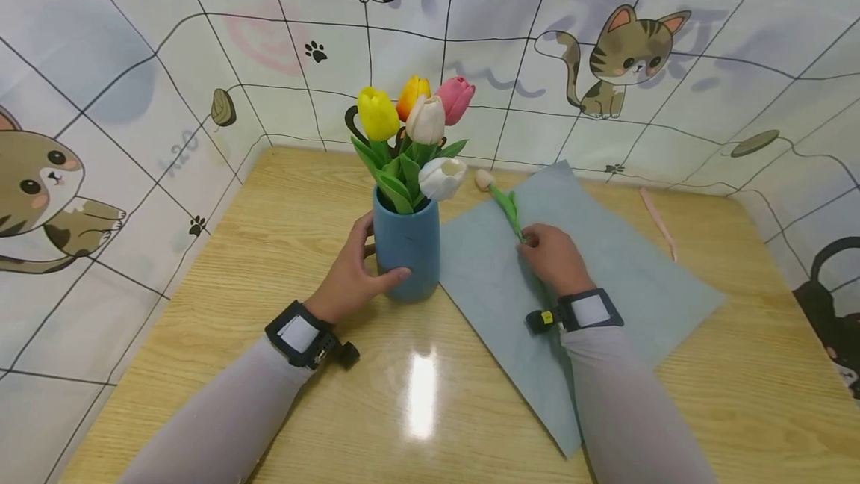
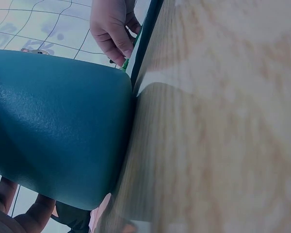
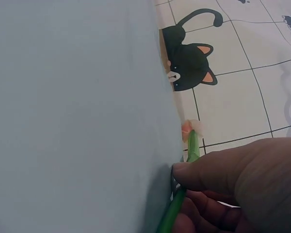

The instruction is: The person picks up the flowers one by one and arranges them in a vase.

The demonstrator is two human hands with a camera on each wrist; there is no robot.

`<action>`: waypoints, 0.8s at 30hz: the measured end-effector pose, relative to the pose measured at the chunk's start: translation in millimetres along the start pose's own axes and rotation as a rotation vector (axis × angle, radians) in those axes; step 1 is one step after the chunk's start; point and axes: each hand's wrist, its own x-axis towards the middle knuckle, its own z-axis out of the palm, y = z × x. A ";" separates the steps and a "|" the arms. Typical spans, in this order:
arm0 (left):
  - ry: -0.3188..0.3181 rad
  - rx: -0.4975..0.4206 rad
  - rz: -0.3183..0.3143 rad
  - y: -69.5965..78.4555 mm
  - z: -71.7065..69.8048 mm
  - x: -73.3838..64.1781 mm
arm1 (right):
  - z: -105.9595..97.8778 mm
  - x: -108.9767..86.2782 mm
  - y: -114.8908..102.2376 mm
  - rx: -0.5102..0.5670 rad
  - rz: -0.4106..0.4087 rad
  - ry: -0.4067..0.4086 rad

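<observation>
A blue vase (image 1: 407,252) stands upright on the table, holding several tulips: yellow (image 1: 378,113), orange, pink (image 1: 455,99) and white ones. My left hand (image 1: 359,267) grips the vase low on its left side, thumb across the front; in the left wrist view its fingers (image 2: 36,213) curl round the vase (image 2: 63,126). My right hand (image 1: 556,256) pinches the green stem of a pale pink tulip (image 1: 507,208) over a sheet of blue-grey paper (image 1: 625,275). In the right wrist view, thumb and fingers close on the stem (image 3: 172,211), with the bloom (image 3: 191,128) beyond.
The paper lies turned at an angle on the wooden table (image 1: 322,424), right of the vase. A thin pink ribbon (image 1: 658,224) lies at the paper's far right. A cat-printed sheet (image 1: 497,58) rises behind the table and along both sides.
</observation>
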 end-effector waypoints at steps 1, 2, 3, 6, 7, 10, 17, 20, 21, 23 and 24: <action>0.000 0.000 0.001 -0.1 0.0 -0.1 | 0.1 -0.1 0.1 -0.001 0.000 0.002; -0.001 0.000 0.003 -0.3 0.0 -0.3 | -0.2 -0.6 -0.1 -0.003 -0.003 0.004; -0.001 0.000 0.004 -0.7 0.0 -0.3 | -0.7 -1.2 -0.4 -0.004 -0.006 0.006; 0.000 0.001 0.007 -1.8 0.2 0.0 | -1.6 -2.0 -0.5 -0.011 -0.015 0.018; 0.001 0.001 0.007 -2.1 0.4 0.3 | -1.7 -2.0 -0.1 -0.013 -0.017 0.021; 0.004 0.001 0.005 -2.7 0.7 0.8 | -2.1 -2.1 0.0 -0.022 -0.024 0.030; 0.004 0.014 0.004 -3.4 0.6 1.5 | -2.7 -2.2 -1.9 -0.016 -0.001 0.029; 0.000 0.019 0.005 -2.8 0.5 1.6 | -3.0 -2.1 -2.1 -0.016 0.011 0.024; -0.001 0.020 0.006 -2.6 0.5 1.7 | -3.0 -1.8 -2.1 -0.017 0.016 0.024; -0.002 0.018 0.002 -2.1 0.3 1.6 | -3.1 -1.6 -2.1 -0.016 0.024 0.024; -0.002 0.017 0.000 -2.1 0.3 1.6 | -3.4 -1.8 -2.3 -0.014 0.024 0.023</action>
